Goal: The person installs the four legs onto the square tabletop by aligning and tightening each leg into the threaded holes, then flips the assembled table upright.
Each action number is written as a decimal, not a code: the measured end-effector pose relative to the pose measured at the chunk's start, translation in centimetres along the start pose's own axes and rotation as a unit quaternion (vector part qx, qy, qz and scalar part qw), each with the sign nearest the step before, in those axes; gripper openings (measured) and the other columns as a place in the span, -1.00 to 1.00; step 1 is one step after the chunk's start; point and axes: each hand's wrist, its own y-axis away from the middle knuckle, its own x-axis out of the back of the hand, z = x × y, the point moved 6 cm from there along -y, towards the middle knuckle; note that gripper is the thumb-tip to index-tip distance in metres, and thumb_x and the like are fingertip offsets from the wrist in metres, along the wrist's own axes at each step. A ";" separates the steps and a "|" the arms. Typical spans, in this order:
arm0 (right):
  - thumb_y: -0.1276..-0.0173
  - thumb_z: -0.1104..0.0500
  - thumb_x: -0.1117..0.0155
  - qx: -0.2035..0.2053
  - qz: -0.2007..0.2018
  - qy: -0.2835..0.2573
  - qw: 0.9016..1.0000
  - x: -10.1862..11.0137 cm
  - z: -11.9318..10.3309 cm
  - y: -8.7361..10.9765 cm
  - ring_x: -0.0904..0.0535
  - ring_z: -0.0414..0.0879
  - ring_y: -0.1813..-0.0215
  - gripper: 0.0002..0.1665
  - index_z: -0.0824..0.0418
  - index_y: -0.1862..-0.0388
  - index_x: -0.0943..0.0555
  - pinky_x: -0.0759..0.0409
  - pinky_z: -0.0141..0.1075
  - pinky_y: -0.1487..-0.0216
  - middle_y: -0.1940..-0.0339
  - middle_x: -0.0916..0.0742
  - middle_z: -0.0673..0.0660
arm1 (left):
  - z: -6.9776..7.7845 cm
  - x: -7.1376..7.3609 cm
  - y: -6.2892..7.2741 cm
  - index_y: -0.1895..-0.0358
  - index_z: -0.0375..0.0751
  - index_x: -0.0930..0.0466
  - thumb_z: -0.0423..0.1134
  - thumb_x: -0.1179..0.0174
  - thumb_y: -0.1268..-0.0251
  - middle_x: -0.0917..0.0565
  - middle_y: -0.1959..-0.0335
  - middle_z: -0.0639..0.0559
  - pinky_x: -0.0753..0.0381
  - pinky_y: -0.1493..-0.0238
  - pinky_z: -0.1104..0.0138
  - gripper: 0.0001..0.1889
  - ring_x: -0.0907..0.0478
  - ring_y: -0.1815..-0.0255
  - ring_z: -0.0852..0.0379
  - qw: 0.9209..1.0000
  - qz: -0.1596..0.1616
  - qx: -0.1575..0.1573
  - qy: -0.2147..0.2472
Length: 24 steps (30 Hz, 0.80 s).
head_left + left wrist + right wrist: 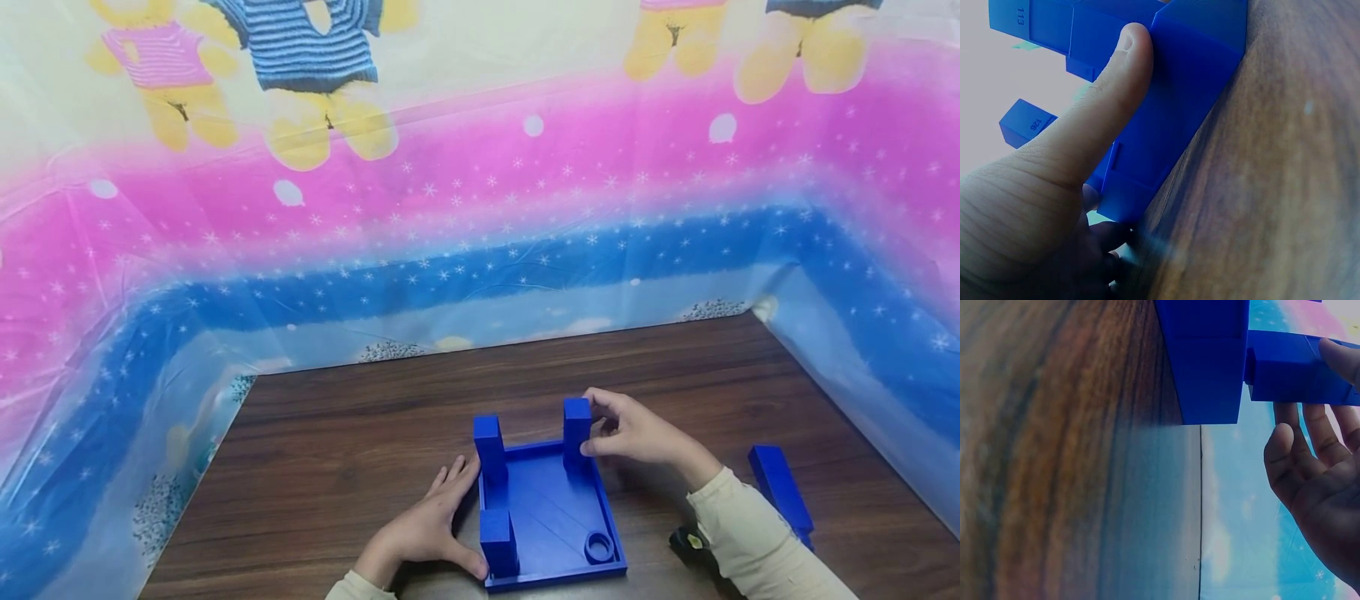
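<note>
Nearest, a blue tray point(553, 512) lies on the wooden tabletop point(345, 433), the left hand point(429, 527), fingers spread, against its left side; farther, the right hand point(639, 429) pinches the tray's far-right post point(576, 429); beyond hangs a printed cloth point(480, 200).

Tray point(551, 517) on table point(360, 425); 11 o'clock post point(491, 454), 1 o'clock post point(577, 437) and 7 o'clock post point(498, 546) at its corners, ring point(598, 562) inside at 5. Loose block point(780, 483) at tray's 3. Curtain point(487, 250) behind, 12.

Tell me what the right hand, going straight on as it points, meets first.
The right hand would first meet the blue post it pinches; beyond, possibly the far-left post, though depth is unclear.
</note>
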 end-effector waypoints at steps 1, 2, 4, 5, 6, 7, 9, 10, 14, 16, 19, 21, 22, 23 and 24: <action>-0.27 0.27 -0.56 0.001 0.001 0.002 1.000 0.0 0.0 0.0 -0.69 0.03 0.07 -0.61 0.20 0.05 -0.53 -0.70 -0.21 0.08 0.14 -0.76 0.11 | 0.0 0.0 0.0 -0.68 -0.48 0.19 0.03 -0.75 0.16 0.15 -0.71 -0.41 0.44 -0.61 -0.24 0.50 0.41 -0.72 -0.32 1.000 -0.001 0.001 0.001; -0.27 0.26 -0.57 0.002 0.002 0.005 1.000 0.0 0.0 0.0 -0.69 0.03 0.08 -0.60 0.19 0.06 -0.52 -0.69 -0.21 0.09 0.14 -0.75 0.11 | 0.0 0.0 0.0 -0.68 -0.47 0.20 0.03 -0.75 0.16 0.15 -0.71 -0.41 0.44 -0.61 -0.25 0.50 0.41 -0.72 -0.32 1.000 -0.001 0.002 0.002; -0.27 0.23 -0.58 0.003 0.004 0.010 1.000 0.0 0.0 0.0 -0.68 0.02 0.08 -0.59 0.18 0.05 -0.53 -0.69 -0.20 0.11 0.15 -0.75 0.10 | -0.1 0.0 0.0 -0.69 -0.47 0.20 0.03 -0.75 0.16 0.16 -0.71 -0.40 0.44 -0.61 -0.25 0.50 0.42 -0.72 -0.32 1.000 -0.002 0.003 0.004; -0.28 0.22 -0.58 0.004 0.004 0.010 1.000 0.0 0.0 0.0 -0.67 0.03 0.09 -0.59 0.18 0.04 -0.53 -0.69 -0.19 0.12 0.15 -0.74 0.10 | -0.1 0.0 0.0 -0.69 -0.46 0.20 0.03 -0.75 0.16 0.16 -0.71 -0.40 0.44 -0.61 -0.26 0.50 0.42 -0.72 -0.32 1.000 -0.002 0.003 0.004; -0.28 0.22 -0.58 0.005 0.005 0.011 1.000 0.1 0.0 0.0 -0.67 0.02 0.09 -0.59 0.18 0.04 -0.53 -0.68 -0.20 0.12 0.15 -0.74 0.10 | -0.1 0.0 0.0 -0.69 -0.46 0.20 0.03 -0.75 0.15 0.16 -0.71 -0.40 0.44 -0.61 -0.26 0.49 0.42 -0.72 -0.32 1.000 -0.003 0.003 0.005; -0.28 0.21 -0.58 0.006 0.005 0.012 1.000 0.1 0.0 0.1 -0.67 0.02 0.10 -0.59 0.18 0.04 -0.53 -0.68 -0.20 0.13 0.16 -0.74 0.10 | -0.1 0.0 0.0 -0.69 -0.45 0.21 0.04 -0.75 0.15 0.16 -0.71 -0.39 0.45 -0.61 -0.26 0.49 0.43 -0.72 -0.31 1.000 -0.003 0.003 0.005; -0.29 0.21 -0.58 0.009 0.004 0.014 1.000 0.1 0.0 0.1 -0.67 0.02 0.12 -0.59 0.18 0.04 -0.52 -0.67 -0.20 0.15 0.17 -0.75 0.10 | -0.1 -0.1 0.0 -0.69 -0.46 0.21 0.04 -0.74 0.14 0.16 -0.71 -0.39 0.45 -0.61 -0.25 0.49 0.42 -0.72 -0.31 1.000 -0.004 0.001 0.005; -0.29 0.21 -0.58 0.010 0.005 0.015 1.000 0.1 0.0 0.1 -0.67 0.02 0.12 -0.59 0.18 0.04 -0.52 -0.67 -0.21 0.15 0.17 -0.75 0.09 | -0.1 -0.1 0.0 -0.69 -0.46 0.20 0.03 -0.74 0.14 0.16 -0.71 -0.39 0.44 -0.61 -0.25 0.49 0.42 -0.72 -0.31 1.000 -0.004 0.001 0.005; -0.30 0.21 -0.58 0.016 0.006 0.019 1.000 0.0 0.0 0.1 -0.67 -0.01 0.13 -0.59 0.16 0.01 -0.53 -0.68 -0.21 0.16 0.16 -0.75 0.08 | 0.0 -0.1 0.0 -0.68 -0.48 0.20 -0.02 -0.75 0.15 0.15 -0.71 -0.40 0.45 -0.61 -0.24 0.48 0.42 -0.71 -0.32 1.000 -0.003 0.001 0.004; -0.29 0.22 -0.58 0.018 0.006 0.020 1.000 0.0 0.0 0.1 -0.67 -0.03 0.12 -0.57 0.16 -0.03 -0.55 -0.70 -0.20 0.15 0.14 -0.74 0.08 | 0.0 0.0 0.0 -0.68 -0.48 0.19 -0.06 -0.76 0.16 0.15 -0.71 -0.40 0.45 -0.62 -0.23 0.48 0.41 -0.72 -0.32 1.000 -0.001 0.002 0.003; -0.30 0.20 -0.57 0.017 0.005 0.026 1.000 0.0 -0.1 0.1 -0.67 -0.01 0.07 -0.50 0.17 -0.15 -0.56 -0.72 -0.18 0.11 0.08 -0.74 0.08 | 0.1 -0.1 0.0 -0.68 -0.48 0.19 -0.08 -0.76 0.17 0.15 -0.71 -0.40 0.44 -0.62 -0.24 0.47 0.41 -0.72 -0.32 1.000 0.000 0.004 0.001; -0.31 0.16 -0.58 0.009 0.004 0.027 1.000 0.0 -0.1 0.2 -0.67 0.03 0.00 -0.42 0.16 -0.25 -0.55 -0.73 -0.14 0.05 0.02 -0.73 0.09 | 0.1 -0.1 0.0 -0.68 -0.48 0.19 -0.06 -0.76 0.17 0.15 -0.71 -0.40 0.43 -0.61 -0.25 0.47 0.41 -0.72 -0.32 1.000 0.000 0.004 0.001; -0.31 0.14 -0.58 0.005 0.003 0.030 1.000 0.0 -0.1 0.2 -0.66 0.05 -0.04 -0.37 0.15 -0.30 -0.54 -0.73 -0.11 0.02 -0.02 -0.73 0.10 | 0.0 0.0 0.0 -0.68 -0.48 0.19 -0.05 -0.76 0.16 0.15 -0.71 -0.40 0.43 -0.61 -0.25 0.48 0.41 -0.72 -0.31 1.000 -0.001 0.005 0.001; -0.32 0.12 -0.58 0.001 0.002 0.029 1.000 0.0 -0.2 0.2 -0.66 0.08 -0.09 -0.33 0.14 -0.35 -0.52 -0.73 -0.08 -0.01 -0.07 -0.72 0.11 | 0.0 0.0 0.0 -0.69 -0.47 0.19 -0.04 -0.76 0.16 0.15 -0.71 -0.40 0.43 -0.61 -0.25 0.48 0.41 -0.72 -0.31 1.000 -0.002 0.005 0.002; -0.33 0.10 -0.58 -0.002 0.000 0.027 1.000 0.0 -0.2 0.3 -0.65 0.11 -0.13 -0.28 0.14 -0.40 -0.50 -0.73 -0.04 -0.05 -0.12 -0.71 0.11 | 0.0 0.0 0.0 -0.69 -0.46 0.20 -0.02 -0.75 0.15 0.15 -0.71 -0.39 0.43 -0.61 -0.25 0.48 0.41 -0.72 -0.31 1.000 -0.002 0.005 0.002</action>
